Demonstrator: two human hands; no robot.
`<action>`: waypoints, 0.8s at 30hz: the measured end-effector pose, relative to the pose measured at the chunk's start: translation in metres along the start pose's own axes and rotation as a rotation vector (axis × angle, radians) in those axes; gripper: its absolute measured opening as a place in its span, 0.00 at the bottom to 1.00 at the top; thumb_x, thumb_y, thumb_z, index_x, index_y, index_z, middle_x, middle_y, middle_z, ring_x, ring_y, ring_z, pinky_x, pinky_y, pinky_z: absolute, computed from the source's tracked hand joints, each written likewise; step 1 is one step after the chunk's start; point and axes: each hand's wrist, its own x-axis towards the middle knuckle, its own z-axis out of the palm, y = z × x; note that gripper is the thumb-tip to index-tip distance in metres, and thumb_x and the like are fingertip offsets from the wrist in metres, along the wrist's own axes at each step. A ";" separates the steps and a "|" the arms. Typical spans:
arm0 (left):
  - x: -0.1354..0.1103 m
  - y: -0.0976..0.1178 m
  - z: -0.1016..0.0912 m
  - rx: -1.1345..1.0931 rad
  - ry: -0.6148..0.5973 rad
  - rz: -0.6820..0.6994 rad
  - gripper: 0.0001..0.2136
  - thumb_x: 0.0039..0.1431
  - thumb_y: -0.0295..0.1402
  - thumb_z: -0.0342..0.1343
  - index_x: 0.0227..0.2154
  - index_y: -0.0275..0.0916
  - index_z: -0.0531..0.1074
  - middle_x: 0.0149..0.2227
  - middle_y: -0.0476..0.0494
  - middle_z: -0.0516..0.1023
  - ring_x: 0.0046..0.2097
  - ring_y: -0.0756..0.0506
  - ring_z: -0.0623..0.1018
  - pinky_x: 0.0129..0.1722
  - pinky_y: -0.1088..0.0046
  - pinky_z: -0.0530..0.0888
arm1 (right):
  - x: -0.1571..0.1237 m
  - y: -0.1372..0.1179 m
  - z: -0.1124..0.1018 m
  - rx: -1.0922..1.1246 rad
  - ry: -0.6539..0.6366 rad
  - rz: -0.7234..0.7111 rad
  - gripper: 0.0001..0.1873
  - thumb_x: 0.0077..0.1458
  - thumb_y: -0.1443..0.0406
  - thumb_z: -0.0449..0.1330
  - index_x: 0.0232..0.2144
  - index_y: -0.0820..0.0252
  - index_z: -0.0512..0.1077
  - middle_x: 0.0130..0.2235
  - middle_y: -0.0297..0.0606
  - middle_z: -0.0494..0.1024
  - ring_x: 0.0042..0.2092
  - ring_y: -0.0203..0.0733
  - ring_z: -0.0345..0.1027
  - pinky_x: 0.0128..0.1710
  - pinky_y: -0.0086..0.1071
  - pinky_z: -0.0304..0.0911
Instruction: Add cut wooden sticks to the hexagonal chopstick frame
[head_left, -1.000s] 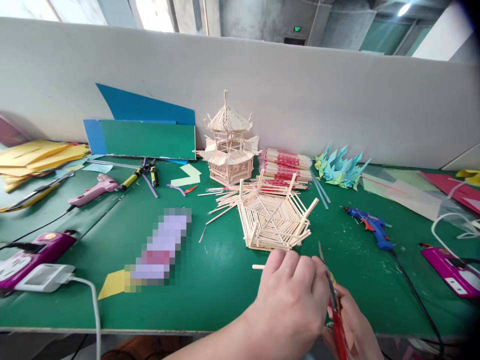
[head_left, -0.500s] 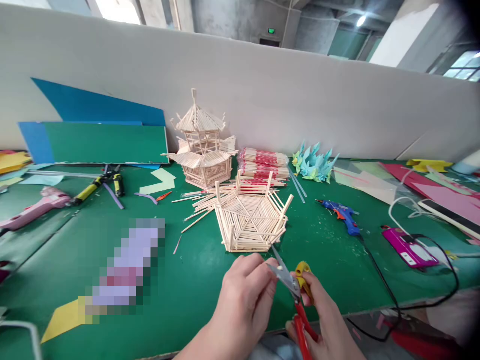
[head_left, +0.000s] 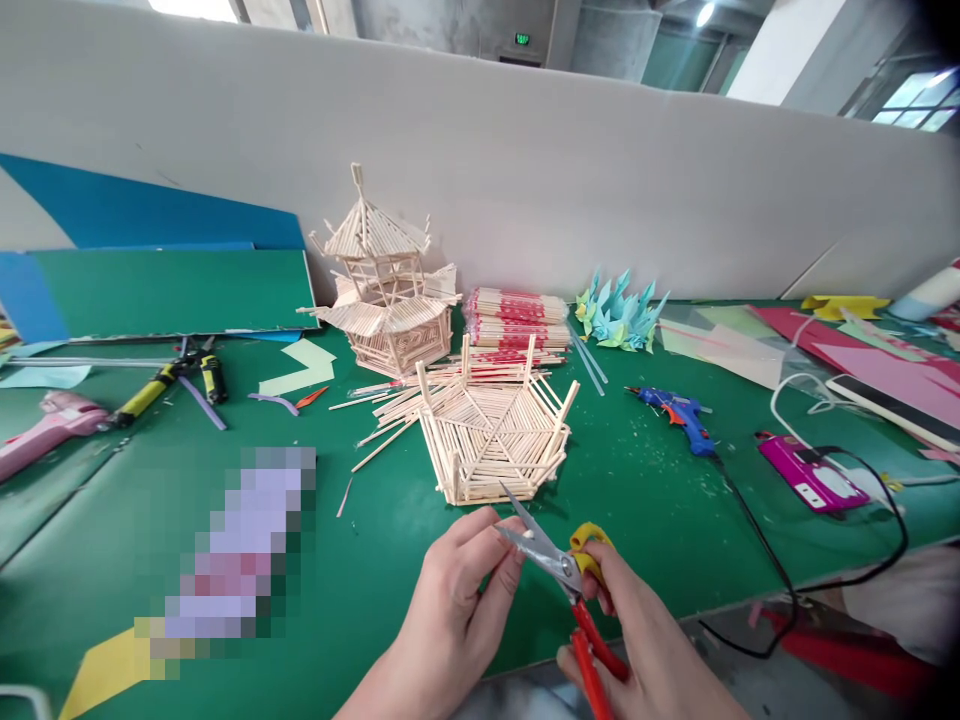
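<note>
My right hand (head_left: 611, 600) grips scissors (head_left: 551, 555) with red handles, their blades spread apart. A yellow looped piece (head_left: 589, 545) shows at its fingers; I cannot tell whether it belongs to the scissors. My left hand (head_left: 469, 585) is closed in a pinch on a thin wooden stick (head_left: 528, 535); only its pale end shows, between the blades, and the rest is hidden by the fingers. Just beyond both hands lies a hexagonal stick frame (head_left: 491, 435) with short upright posts at its corners.
Behind stands a stick pagoda (head_left: 386, 300), beside bundled sticks (head_left: 517, 320) and folded blue paper (head_left: 619, 310). A blue glue gun (head_left: 682, 415) and magenta power strip (head_left: 810, 472) with cables lie right. Pliers (head_left: 150, 390) and a pink glue gun (head_left: 56, 430) lie left.
The view has shifted slightly, so most things sit further left and a little higher. Both hands keep their grips, and the scissor blades stay apart around the stick end.
</note>
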 end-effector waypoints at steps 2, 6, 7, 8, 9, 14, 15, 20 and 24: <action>0.001 -0.001 0.000 0.022 -0.005 -0.003 0.09 0.60 0.24 0.44 0.28 0.35 0.69 0.25 0.47 0.65 0.26 0.50 0.66 0.25 0.77 0.64 | -0.001 0.000 0.002 -0.002 -0.040 0.036 0.24 0.43 0.64 0.57 0.44 0.62 0.57 0.33 0.41 0.70 0.34 0.41 0.69 0.33 0.30 0.67; 0.001 -0.002 0.002 0.091 -0.015 0.034 0.10 0.59 0.23 0.44 0.28 0.35 0.69 0.23 0.47 0.66 0.25 0.50 0.65 0.25 0.76 0.63 | -0.002 0.006 0.012 0.035 -0.080 0.127 0.24 0.43 0.63 0.57 0.43 0.62 0.57 0.32 0.40 0.70 0.33 0.41 0.67 0.32 0.30 0.65; 0.001 -0.002 0.002 0.111 -0.008 0.054 0.10 0.59 0.23 0.44 0.27 0.35 0.68 0.24 0.47 0.66 0.25 0.49 0.65 0.25 0.75 0.63 | -0.002 0.008 0.016 0.066 -0.070 0.144 0.25 0.42 0.63 0.57 0.44 0.62 0.57 0.33 0.40 0.70 0.35 0.41 0.67 0.33 0.30 0.65; 0.001 -0.002 0.003 0.132 0.005 0.078 0.10 0.59 0.23 0.44 0.27 0.35 0.68 0.23 0.47 0.66 0.25 0.49 0.65 0.25 0.75 0.63 | -0.003 0.009 0.019 0.099 -0.063 0.162 0.27 0.42 0.64 0.57 0.46 0.62 0.56 0.34 0.41 0.71 0.36 0.42 0.67 0.33 0.29 0.64; 0.001 -0.002 0.003 0.159 0.017 0.098 0.09 0.59 0.23 0.44 0.27 0.35 0.67 0.23 0.46 0.66 0.25 0.49 0.64 0.25 0.75 0.63 | -0.004 0.011 0.022 0.126 -0.069 0.182 0.29 0.41 0.65 0.57 0.47 0.62 0.55 0.34 0.41 0.71 0.37 0.42 0.67 0.33 0.28 0.64; -0.001 -0.001 0.001 0.328 0.000 0.180 0.08 0.56 0.21 0.44 0.28 0.34 0.67 0.22 0.45 0.67 0.23 0.48 0.64 0.23 0.73 0.63 | -0.005 0.021 0.027 0.216 -0.187 0.238 0.29 0.37 0.68 0.56 0.47 0.62 0.58 0.36 0.42 0.72 0.35 0.41 0.68 0.33 0.28 0.63; -0.001 -0.001 0.001 0.355 0.004 0.202 0.07 0.56 0.21 0.44 0.29 0.34 0.67 0.22 0.44 0.68 0.23 0.48 0.64 0.23 0.73 0.63 | -0.005 0.023 0.027 0.243 -0.198 0.256 0.27 0.39 0.68 0.56 0.46 0.62 0.60 0.37 0.42 0.72 0.35 0.41 0.68 0.34 0.28 0.63; 0.000 -0.003 0.003 0.451 0.060 0.288 0.07 0.55 0.21 0.44 0.31 0.34 0.67 0.22 0.44 0.67 0.23 0.47 0.63 0.22 0.72 0.63 | -0.004 0.029 0.034 0.299 -0.194 0.365 0.20 0.44 0.66 0.54 0.43 0.58 0.65 0.34 0.39 0.74 0.33 0.39 0.69 0.33 0.27 0.64; 0.002 -0.001 0.001 0.499 0.052 0.286 0.08 0.56 0.22 0.44 0.30 0.33 0.67 0.21 0.45 0.66 0.22 0.48 0.62 0.21 0.72 0.62 | -0.006 0.033 0.049 0.333 -0.106 0.407 0.22 0.41 0.65 0.58 0.42 0.57 0.65 0.32 0.38 0.74 0.32 0.40 0.70 0.30 0.26 0.64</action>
